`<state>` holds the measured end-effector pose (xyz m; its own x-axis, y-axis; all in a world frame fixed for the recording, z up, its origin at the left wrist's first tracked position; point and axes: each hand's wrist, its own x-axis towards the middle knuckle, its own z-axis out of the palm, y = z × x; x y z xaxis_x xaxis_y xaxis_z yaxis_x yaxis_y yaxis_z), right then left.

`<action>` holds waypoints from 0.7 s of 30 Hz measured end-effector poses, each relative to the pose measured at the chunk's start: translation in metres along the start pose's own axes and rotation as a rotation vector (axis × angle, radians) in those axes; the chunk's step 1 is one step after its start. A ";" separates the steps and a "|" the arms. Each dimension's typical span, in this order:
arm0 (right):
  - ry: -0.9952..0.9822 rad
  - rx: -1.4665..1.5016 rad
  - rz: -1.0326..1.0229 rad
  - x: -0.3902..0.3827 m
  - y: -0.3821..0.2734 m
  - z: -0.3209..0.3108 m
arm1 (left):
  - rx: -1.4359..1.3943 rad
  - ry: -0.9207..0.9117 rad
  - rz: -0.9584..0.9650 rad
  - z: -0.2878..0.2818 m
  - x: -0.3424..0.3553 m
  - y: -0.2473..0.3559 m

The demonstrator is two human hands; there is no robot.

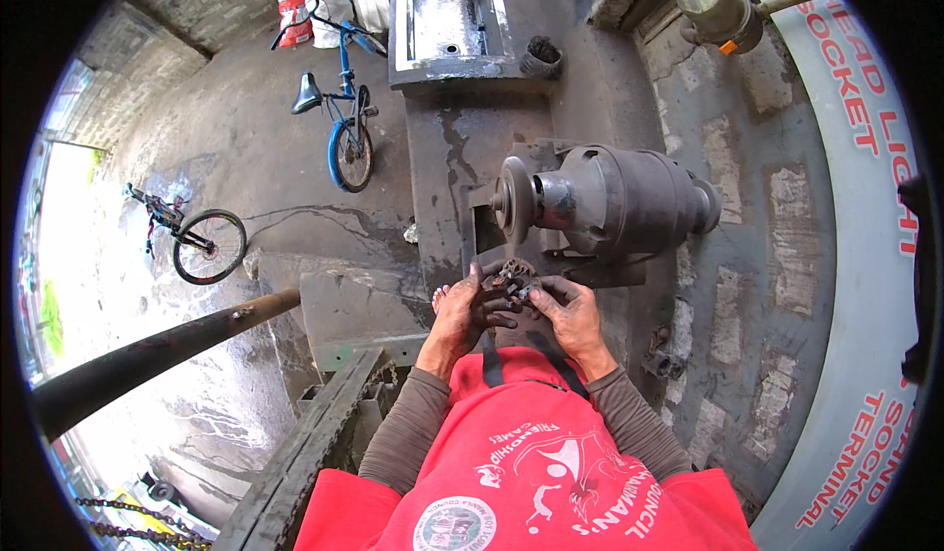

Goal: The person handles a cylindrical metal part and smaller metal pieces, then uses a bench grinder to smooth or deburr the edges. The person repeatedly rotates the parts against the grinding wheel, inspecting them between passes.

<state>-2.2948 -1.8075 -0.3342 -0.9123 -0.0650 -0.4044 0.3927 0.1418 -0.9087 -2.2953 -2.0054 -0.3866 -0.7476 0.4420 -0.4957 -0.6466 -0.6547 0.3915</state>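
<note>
A: Eyes on the metal part (517,278), a compact, grimy lump, nearly black across most of its body!

B: And look at that upper end: a browner, uneven, rounded edge, with paler grey patches down toward the right side. The finer detail is too small to make out.

A: Where is it sitting? Up off any surface, between the two hands, out in front of the red shirt (531,453) and just below the grinding wheel (514,205).

B: Which way does it point? That brownish end faces away from the wearer, toward the wheel. The long axis is harder to call; the shape is stubby and fingers cover its lower side, so nobody can tell for sure.

A: Over to the left hand (464,312): half open, thumb up, the fingers curled in against the part's left and lower side.

B: The right hand (568,317) is tighter, thumb and forefinger pinching the right edge, the remaining fingers bent in. Dark smudges on both!

A: And beside the wheel, to its right, the big grey motor (634,202) lies on its side.
</note>
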 end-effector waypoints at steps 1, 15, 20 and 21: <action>0.008 0.011 -0.011 0.000 -0.001 0.001 | -0.001 0.004 -0.012 0.000 0.001 0.001; 0.036 0.068 -0.040 0.014 -0.021 0.024 | 0.020 0.141 0.026 0.014 0.020 0.007; 0.066 0.000 -0.024 0.022 -0.024 0.025 | 0.034 0.172 0.015 0.010 0.026 0.007; 0.065 -0.020 0.001 0.024 -0.024 0.025 | 0.018 0.185 0.023 0.010 0.027 0.008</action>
<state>-2.3232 -1.8373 -0.3244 -0.9179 -0.0009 -0.3969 0.3916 0.1612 -0.9059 -2.3219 -1.9920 -0.3889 -0.7227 0.3059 -0.6198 -0.6334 -0.6518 0.4170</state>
